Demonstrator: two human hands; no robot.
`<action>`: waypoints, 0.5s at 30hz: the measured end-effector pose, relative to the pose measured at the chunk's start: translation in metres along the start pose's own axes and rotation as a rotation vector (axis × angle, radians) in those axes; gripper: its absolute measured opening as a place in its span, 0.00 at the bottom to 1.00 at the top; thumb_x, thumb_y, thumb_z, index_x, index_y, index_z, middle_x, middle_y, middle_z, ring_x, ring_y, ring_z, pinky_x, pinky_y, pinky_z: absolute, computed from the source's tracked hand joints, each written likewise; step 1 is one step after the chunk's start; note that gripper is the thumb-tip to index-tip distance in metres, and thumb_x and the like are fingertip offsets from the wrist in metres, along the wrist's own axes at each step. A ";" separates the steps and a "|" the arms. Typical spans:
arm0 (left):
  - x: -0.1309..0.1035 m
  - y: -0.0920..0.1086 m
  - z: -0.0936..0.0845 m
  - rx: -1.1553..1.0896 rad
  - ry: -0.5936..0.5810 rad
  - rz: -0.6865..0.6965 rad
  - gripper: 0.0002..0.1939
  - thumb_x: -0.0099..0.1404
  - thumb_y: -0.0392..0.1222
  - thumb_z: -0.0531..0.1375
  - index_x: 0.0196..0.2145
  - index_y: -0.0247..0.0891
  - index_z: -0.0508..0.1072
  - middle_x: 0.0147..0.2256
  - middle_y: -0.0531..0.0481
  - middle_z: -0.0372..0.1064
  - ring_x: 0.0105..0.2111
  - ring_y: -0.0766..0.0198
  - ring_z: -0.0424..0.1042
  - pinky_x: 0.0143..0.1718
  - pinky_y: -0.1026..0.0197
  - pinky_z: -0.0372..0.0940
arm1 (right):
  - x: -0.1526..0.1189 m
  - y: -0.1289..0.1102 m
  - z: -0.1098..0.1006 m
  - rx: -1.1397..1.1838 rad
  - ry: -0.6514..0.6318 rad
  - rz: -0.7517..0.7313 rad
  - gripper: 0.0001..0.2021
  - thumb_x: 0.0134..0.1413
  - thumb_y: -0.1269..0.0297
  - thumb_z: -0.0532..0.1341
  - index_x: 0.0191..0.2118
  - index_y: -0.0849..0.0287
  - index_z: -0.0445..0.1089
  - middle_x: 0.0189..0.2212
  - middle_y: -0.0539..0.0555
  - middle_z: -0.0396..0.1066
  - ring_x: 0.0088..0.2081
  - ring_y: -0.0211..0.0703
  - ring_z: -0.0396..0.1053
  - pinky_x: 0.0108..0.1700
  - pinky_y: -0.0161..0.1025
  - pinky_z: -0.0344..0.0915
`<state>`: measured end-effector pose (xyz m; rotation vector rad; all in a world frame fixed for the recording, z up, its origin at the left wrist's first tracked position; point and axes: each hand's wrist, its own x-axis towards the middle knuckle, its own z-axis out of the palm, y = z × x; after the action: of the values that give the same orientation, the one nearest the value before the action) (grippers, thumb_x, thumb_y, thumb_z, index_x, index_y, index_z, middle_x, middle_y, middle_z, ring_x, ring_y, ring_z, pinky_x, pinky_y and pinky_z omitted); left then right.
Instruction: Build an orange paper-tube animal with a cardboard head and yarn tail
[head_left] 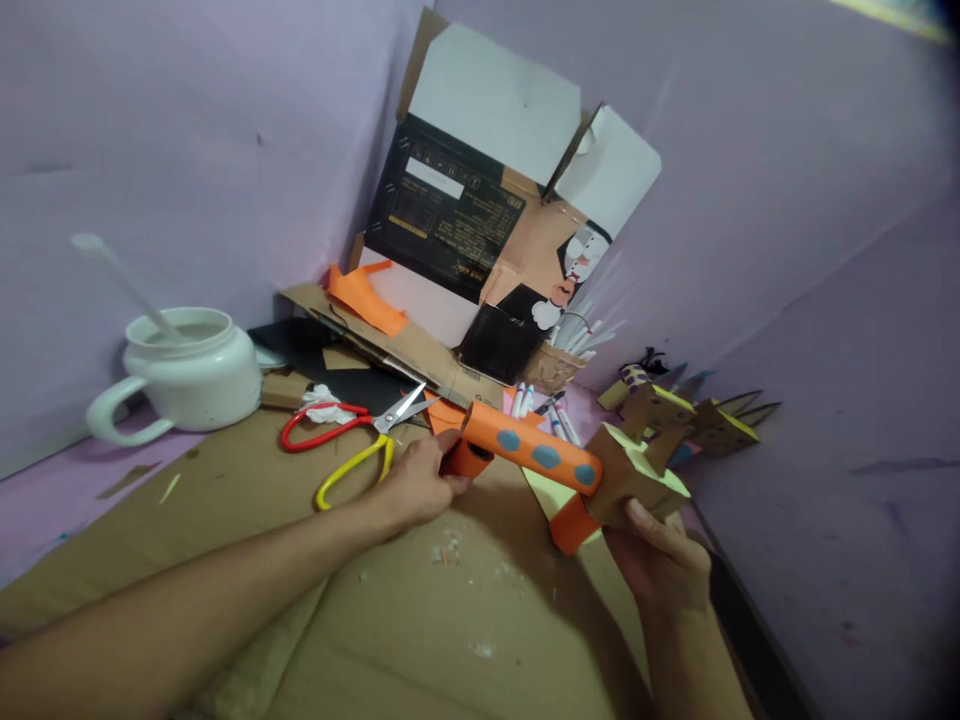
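Observation:
An orange paper tube with blue-grey oval spots [547, 456] extends between my hands, with a boxy cardboard piece [626, 470] at its right end. Two pointed brown tabs and a pale yellow layer top that cardboard piece. Short orange tubes hang below both ends, like legs on an animal figure. My left hand [420, 485] pinches the figure's left end at the short tube. Around the cardboard piece from below, my right hand [664, 560] is closed, thumb in front. Red-and-yellow-handled scissors [381, 428] lie with blades apart, beside my left hand.
Brown cardboard [405, 630] covers the work surface. A white mug [199, 370] with a stick in it stands left. Behind are an opened printed box [457, 205], orange paper scraps [367, 295], markers [564, 422], a brown holder of white sticks [553, 368] and cardboard figures [720, 425].

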<state>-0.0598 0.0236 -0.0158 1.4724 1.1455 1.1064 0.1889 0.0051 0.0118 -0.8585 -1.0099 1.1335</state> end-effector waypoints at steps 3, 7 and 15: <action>0.000 -0.002 0.000 0.019 -0.007 0.009 0.20 0.47 0.33 0.60 0.41 0.36 0.73 0.37 0.46 0.74 0.39 0.52 0.70 0.41 0.56 0.63 | 0.000 0.001 0.000 0.002 -0.001 0.004 0.14 0.36 0.65 0.67 0.36 0.53 0.73 0.31 0.52 0.74 0.38 0.49 0.70 0.47 0.48 0.62; 0.001 -0.002 -0.001 0.053 -0.029 0.037 0.20 0.48 0.32 0.58 0.42 0.36 0.72 0.40 0.44 0.73 0.40 0.52 0.70 0.42 0.56 0.63 | -0.001 0.001 -0.001 -0.037 -0.027 -0.001 0.09 0.36 0.64 0.66 0.31 0.54 0.73 0.26 0.52 0.73 0.37 0.51 0.70 0.47 0.51 0.61; 0.002 -0.009 0.000 0.066 -0.023 0.072 0.22 0.48 0.32 0.58 0.43 0.36 0.70 0.39 0.44 0.73 0.40 0.52 0.70 0.40 0.56 0.64 | -0.001 0.000 -0.004 -0.048 -0.042 0.018 0.14 0.34 0.67 0.68 0.33 0.54 0.73 0.30 0.52 0.75 0.37 0.49 0.71 0.46 0.47 0.64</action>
<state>-0.0610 0.0267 -0.0246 1.5840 1.1299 1.1069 0.1922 0.0039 0.0107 -0.8874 -1.0692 1.1506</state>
